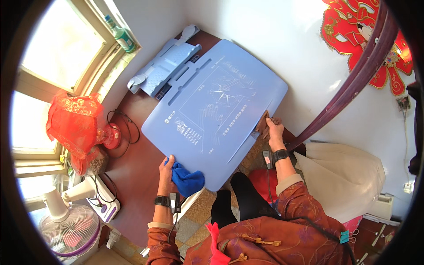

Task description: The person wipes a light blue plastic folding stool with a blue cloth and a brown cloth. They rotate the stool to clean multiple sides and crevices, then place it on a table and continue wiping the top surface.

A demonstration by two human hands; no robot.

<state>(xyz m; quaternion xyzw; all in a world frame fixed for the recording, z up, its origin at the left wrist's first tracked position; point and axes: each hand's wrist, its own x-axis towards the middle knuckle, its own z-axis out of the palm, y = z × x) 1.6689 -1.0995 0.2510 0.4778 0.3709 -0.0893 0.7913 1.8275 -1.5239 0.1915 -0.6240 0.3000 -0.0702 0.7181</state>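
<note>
A large light-blue desktop panel (229, 119) with rounded corners and faint printed drawings lies slanted over a reddish-brown table. At its near left corner my left hand (166, 177) is closed on a bunched blue cloth (189, 180), the thumb pointing up beside the panel. My right hand (274, 133) is closed on a crumpled brown cloth (262, 126) at the panel's near right edge. Whether its fingers also grip the panel underneath is hidden. Beyond the panel's far left edge sits a light-blue slatted rack piece (165, 66) with rounded ends.
On the reddish-brown table (132, 185) at left stand a red cloth-covered lamp (73, 121), a white power strip (106, 201) and cables. A fan (70, 227) is at the lower left. On the windowsill stands a green bottle (121, 36). A dark curved pole (344, 88) rises at right.
</note>
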